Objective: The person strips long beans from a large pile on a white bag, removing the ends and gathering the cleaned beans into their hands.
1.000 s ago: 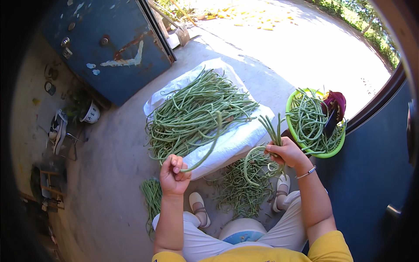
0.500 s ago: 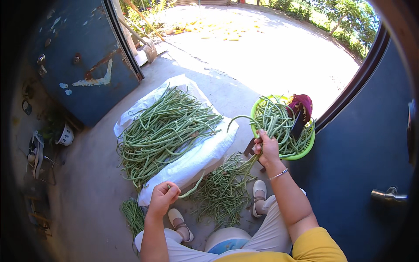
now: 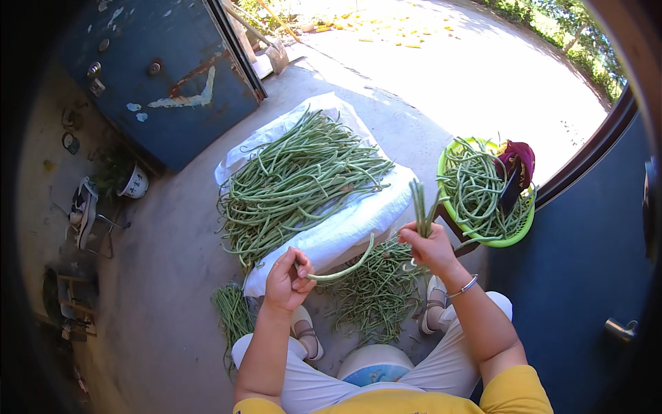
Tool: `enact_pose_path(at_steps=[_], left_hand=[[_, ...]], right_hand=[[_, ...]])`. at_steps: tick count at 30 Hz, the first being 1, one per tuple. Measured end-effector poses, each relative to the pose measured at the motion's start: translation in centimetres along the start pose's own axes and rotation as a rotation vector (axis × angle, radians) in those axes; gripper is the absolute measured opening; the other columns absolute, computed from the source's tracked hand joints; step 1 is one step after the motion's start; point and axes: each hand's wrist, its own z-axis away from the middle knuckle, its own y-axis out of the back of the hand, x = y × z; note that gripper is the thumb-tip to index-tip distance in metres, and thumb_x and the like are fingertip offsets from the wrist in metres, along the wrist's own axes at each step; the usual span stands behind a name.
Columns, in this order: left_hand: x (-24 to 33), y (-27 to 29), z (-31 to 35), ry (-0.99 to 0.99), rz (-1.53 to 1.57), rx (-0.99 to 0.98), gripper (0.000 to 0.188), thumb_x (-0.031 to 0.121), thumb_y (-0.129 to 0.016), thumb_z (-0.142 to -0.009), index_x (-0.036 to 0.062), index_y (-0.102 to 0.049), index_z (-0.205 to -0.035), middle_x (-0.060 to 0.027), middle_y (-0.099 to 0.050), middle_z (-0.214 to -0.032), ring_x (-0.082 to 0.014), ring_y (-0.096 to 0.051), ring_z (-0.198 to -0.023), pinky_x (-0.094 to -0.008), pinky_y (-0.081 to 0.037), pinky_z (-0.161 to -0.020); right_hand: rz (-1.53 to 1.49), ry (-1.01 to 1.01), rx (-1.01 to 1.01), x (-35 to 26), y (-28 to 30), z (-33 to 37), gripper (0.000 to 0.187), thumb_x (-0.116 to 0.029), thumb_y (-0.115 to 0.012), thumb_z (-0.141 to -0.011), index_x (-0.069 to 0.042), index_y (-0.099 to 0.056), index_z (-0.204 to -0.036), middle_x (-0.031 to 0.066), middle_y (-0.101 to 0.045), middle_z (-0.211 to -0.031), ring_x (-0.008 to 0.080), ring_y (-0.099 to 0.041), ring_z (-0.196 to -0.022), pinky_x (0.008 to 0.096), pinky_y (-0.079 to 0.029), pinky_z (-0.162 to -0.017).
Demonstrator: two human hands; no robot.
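My left hand point(image 3: 288, 281) is closed on the end of a single long green bean point(image 3: 348, 269), which curves out toward my other hand. A small upright bunch of long beans point(image 3: 422, 203) is gripped in my right hand point(image 3: 432, 248), their ends sticking up above the fist. Beyond my hands, a large heap of long beans point(image 3: 303, 179) lies on a white woven sack point(image 3: 358, 214). Between my feet is a tangled pile of thinner green pieces point(image 3: 379, 293). To the right, a lime-green basket point(image 3: 512, 240) holds more long beans and a maroon cap-like cloth item point(image 3: 520, 159).
A small bundle of beans point(image 3: 233, 310) lies on the floor left of my left foot. I sit on a low round stool point(image 3: 376, 355). Blue metal doors point(image 3: 165, 90) stand either side of the doorway. A potted plant point(image 3: 133, 183) and shoes point(image 3: 83, 214) are at the left.
My right hand has drawn its bunch away from the basket, and the beans now point up. My left hand, still holding the single bean, has come up closer to it. The whole view has shifted.
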Motion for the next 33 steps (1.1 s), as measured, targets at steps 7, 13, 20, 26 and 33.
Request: enact_pose_path(at_steps=[7,13,20,26,33], left_hand=[[-1.8,0.0,-1.3,0.12,0.397,-0.058,0.03,0.027,-0.04,-0.095,0.0011,-0.055,-0.095,-0.0074,-0.057,-0.076,-0.0072,-0.044,-0.046,-0.0198,-0.035,-0.042],[-0.8,-0.9,-1.0,-0.129,-0.181,0.268,0.031,0.027,-0.045,-0.094,0.0003,-0.058,-0.099,-0.0089,-0.061,-0.084,-0.0095,-0.052,-0.056,-0.0201,-0.04,-0.047],[-0.5,-1.5,0.1,-0.321,-1.025,0.268,0.017,0.015,-0.057,-0.086,-0.0005,-0.061,-0.092,-0.0058,-0.06,-0.08,-0.0115,-0.055,-0.063,-0.0227,-0.044,-0.052],[-1.4,-1.1,-0.1,-0.67,-1.768,0.223,0.01,0.009,-0.061,-0.079,0.0026,-0.06,-0.086,-0.012,-0.058,-0.082,-0.027,-0.056,-0.069,-0.0323,-0.047,-0.062],[-0.4,-0.7,0.1,-0.21,-1.283,-0.169,0.013,0.012,-0.057,-0.084,0.0005,-0.057,-0.09,-0.0062,-0.055,-0.073,-0.0154,-0.051,-0.06,-0.0256,-0.039,-0.051]], right_hand=[[0.287,0.126,-0.351,1.5,-6.6,2.1,0.023,-0.016,-0.069,-0.077,-0.003,-0.063,-0.095,-0.0014,-0.06,-0.072,0.0051,-0.051,-0.061,0.0213,-0.043,-0.054],[0.174,-0.079,-0.342,-0.1,-5.8,0.8,0.013,-0.015,-0.059,-0.086,-0.003,-0.061,-0.085,0.003,-0.062,-0.066,0.0043,-0.045,-0.045,0.02,-0.035,-0.04],[0.258,-0.068,-0.371,0.9,-5.5,0.2,0.014,-0.016,-0.059,-0.086,-0.003,-0.061,-0.086,0.0025,-0.062,-0.065,0.004,-0.045,-0.045,0.0196,-0.034,-0.04],[0.327,-0.113,-0.463,0.3,-5.7,0.7,0.018,-0.02,-0.06,-0.084,-0.003,-0.062,-0.088,0.0007,-0.061,-0.068,0.006,-0.051,-0.057,0.0234,-0.041,-0.051],[0.46,-0.058,-0.588,-1.3,-3.7,0.2,0.021,-0.02,-0.063,-0.084,-0.001,-0.06,-0.092,0.0,-0.06,-0.066,0.0052,-0.052,-0.057,0.0217,-0.04,-0.048]])
